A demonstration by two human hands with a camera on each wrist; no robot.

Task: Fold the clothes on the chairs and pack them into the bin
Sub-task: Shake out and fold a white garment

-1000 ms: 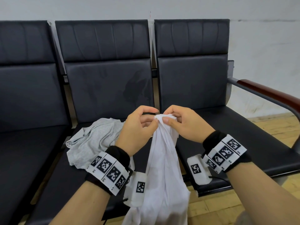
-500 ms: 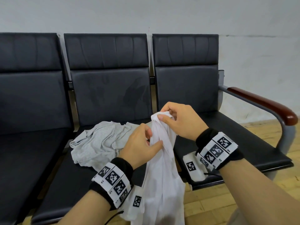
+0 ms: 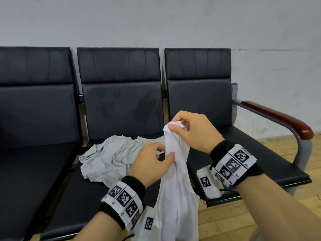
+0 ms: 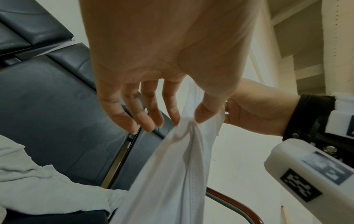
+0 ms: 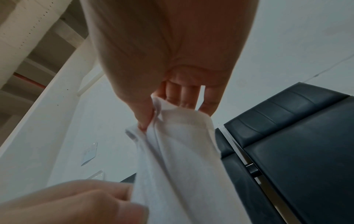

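Note:
A white garment [image 3: 175, 192] hangs bunched in front of the middle chair. My right hand [image 3: 175, 126] pinches its top edge between thumb and fingers, seen close in the right wrist view on the white garment [image 5: 172, 136]. Lower down, my left hand [image 3: 166, 152] pinches the same cloth between thumb and forefinger; the left wrist view shows the white garment [image 4: 184, 151] gathered at that pinch while the other fingers stay loosely spread. A crumpled grey garment [image 3: 107, 157] lies on the middle seat, left of my left hand. No bin is in view.
Three black padded chairs [image 3: 121, 105] stand in a row against a pale wall. The right chair has a metal armrest with a brown wooden top [image 3: 278, 117]. Wooden floor [image 3: 309, 153] shows at the right and below the seats.
My left hand has slid down the white garment from the top to a lower pinch. The right hand kept its hold at the top. The head view has tilted up.

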